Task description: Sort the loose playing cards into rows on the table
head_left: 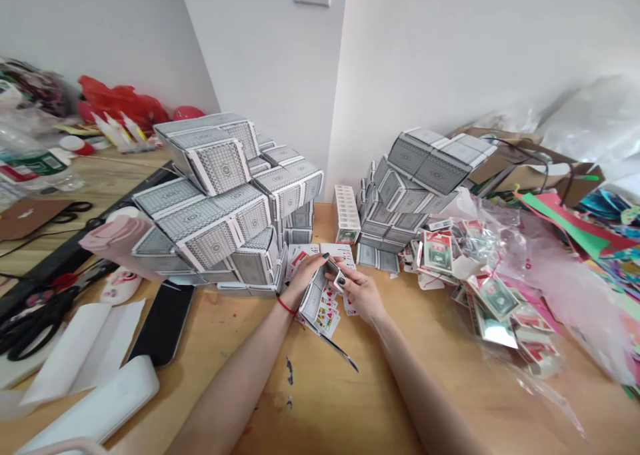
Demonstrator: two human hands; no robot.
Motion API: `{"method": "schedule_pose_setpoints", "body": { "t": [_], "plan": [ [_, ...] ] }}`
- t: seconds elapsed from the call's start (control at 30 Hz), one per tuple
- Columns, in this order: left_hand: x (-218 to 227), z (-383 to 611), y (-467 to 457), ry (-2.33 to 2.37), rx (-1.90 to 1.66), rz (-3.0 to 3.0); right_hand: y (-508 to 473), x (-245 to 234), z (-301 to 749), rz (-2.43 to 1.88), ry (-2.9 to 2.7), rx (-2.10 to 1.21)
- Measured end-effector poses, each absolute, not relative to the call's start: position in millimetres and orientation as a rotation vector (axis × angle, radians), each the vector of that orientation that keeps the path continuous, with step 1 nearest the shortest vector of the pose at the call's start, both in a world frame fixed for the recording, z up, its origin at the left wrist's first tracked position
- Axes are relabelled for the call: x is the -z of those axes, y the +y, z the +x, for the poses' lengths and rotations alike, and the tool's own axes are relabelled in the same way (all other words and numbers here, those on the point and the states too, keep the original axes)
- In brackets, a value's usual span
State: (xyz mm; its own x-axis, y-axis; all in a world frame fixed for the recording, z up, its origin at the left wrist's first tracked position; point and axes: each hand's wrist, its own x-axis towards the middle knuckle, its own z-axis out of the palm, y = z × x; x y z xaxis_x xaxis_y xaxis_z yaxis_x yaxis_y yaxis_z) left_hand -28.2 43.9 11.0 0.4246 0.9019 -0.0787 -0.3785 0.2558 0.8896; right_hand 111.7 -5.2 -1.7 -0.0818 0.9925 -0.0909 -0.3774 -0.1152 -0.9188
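Observation:
My left hand (303, 276) grips a fanned bundle of playing cards (320, 305) with grey patterned backs and coloured faces, held just above the wooden table (330, 402). My right hand (359, 290) pinches the top edge of the same bundle from the right, fingers curled. More loose cards (306, 252) lie face up on the table right behind my hands. A red band circles my left wrist.
Stacked grey card boxes (220, 202) rise at the left, another pile (415, 182) at the right. A plastic bag of red-green card boxes (480, 288) sprawls right. Black phone (163, 322), scissors (35, 322) and white paper (85, 355) lie left.

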Motion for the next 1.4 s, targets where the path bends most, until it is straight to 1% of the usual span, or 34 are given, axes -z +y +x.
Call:
{"method": "schedule_pose_setpoints", "body": {
  "t": [0.1,0.3,0.4,0.53,0.63,0.73,0.97,1.2,1.4],
  "plan": [
    [-10.9,-27.2,42.6,0.692,-0.948,0.927,-0.7,6.8,111.3,-1.066,-0.962,-1.446],
    [-3.8,-26.2,39.6,0.869,-0.948,0.996,9.4,2.2,120.4,-1.331,-1.251,-1.074],
    [-3.7,-26.0,38.7,0.841,-0.943,0.952,13.2,-11.7,124.4,-1.505,-1.582,-0.814],
    [-5.2,-25.4,38.5,0.788,-0.905,0.862,18.2,-37.3,128.2,-1.763,-2.088,-0.301],
    [-3.2,-24.3,40.4,0.806,-0.953,0.848,20.1,-51.5,126.9,-1.776,-2.333,-0.116],
    [-1.2,-23.4,43.7,0.751,-0.977,0.843,18.9,-55.2,121.3,-1.739,-2.401,-0.007],
    [0.9,-25.9,47.9,0.621,-0.916,0.843,19.2,-38.6,113.3,-1.727,-2.288,0.031],
    [9.2,-26.2,51.4,0.596,-0.859,0.725,21.4,-22.5,115.2,-1.474,-2.288,-0.035],
    [5.1,-24.4,45.1,0.601,-0.861,0.633,19.7,-18.5,132.0,-1.574,-1.972,-0.16]
  ]
}}
